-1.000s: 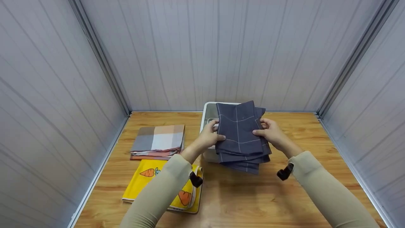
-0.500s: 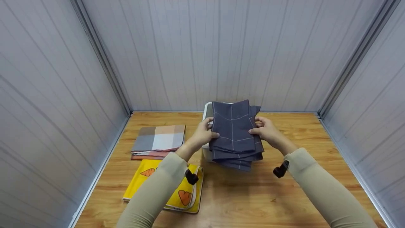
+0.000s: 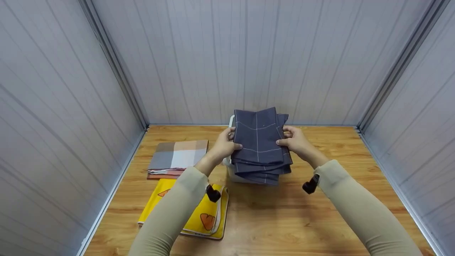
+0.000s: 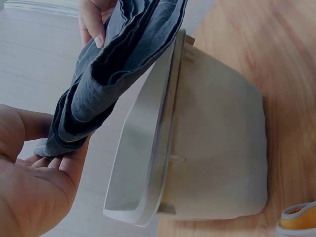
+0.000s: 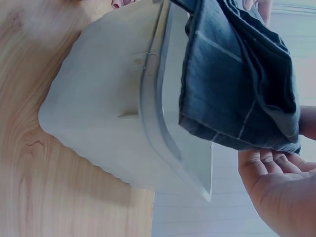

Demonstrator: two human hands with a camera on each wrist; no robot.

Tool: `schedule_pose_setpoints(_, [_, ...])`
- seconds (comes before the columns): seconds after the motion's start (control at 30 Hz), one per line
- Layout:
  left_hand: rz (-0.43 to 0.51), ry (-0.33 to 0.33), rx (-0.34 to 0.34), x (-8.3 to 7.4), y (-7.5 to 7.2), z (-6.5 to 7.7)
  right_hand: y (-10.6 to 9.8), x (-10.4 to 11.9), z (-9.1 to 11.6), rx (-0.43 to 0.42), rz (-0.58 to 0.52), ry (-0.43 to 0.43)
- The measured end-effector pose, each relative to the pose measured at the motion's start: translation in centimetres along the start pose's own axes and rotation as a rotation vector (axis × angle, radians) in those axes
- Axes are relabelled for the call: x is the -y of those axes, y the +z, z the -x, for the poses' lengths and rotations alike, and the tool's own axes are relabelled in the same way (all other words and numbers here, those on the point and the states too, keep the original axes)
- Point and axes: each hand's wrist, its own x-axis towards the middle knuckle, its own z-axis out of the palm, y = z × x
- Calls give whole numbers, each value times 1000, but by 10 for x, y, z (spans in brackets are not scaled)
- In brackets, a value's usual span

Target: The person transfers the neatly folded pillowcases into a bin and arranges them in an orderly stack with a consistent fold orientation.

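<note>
A folded dark blue-grey cloth with thin white check lines (image 3: pixel 257 137) hangs above a white plastic bin (image 4: pixel 217 138). My left hand (image 3: pixel 222 145) pinches its left edge, thumb on top and fingers beneath. At the opposite edge my right hand (image 3: pixel 296 144) grips it the same way. The cloth's layers sag loosely toward me, as the left wrist view shows. In the right wrist view, the bin's rim (image 5: pixel 153 98) lies just below the cloth, and the two look apart there. From the head view the cloth covers most of the bin's opening, so its inside is hidden.
Left of the bin lies a folded checked cloth (image 3: pixel 181 154) in grey, white and tan. Nearer me is a folded yellow cloth with carrot prints (image 3: pixel 201 217), partly under my left sleeve. Pale panel walls (image 3: pixel 192 64) enclose the wooden table (image 3: pixel 270 224) at back and sides.
Both hands have carried the dark cloth a little to the left and farther back, more squarely over the bin. The grip looks the same, and the other cloths have stayed put.
</note>
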Motion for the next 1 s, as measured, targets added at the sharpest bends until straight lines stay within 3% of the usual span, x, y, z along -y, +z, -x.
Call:
schedule_pose_setpoints(0.57, [-77,-16,-52,-15,-10,-16,2,13,-22,-95,97,26])
schedule_pose_setpoints(1.0, [-107,15,-94,-21,-11,-32,1,21,-35,-137,141,40])
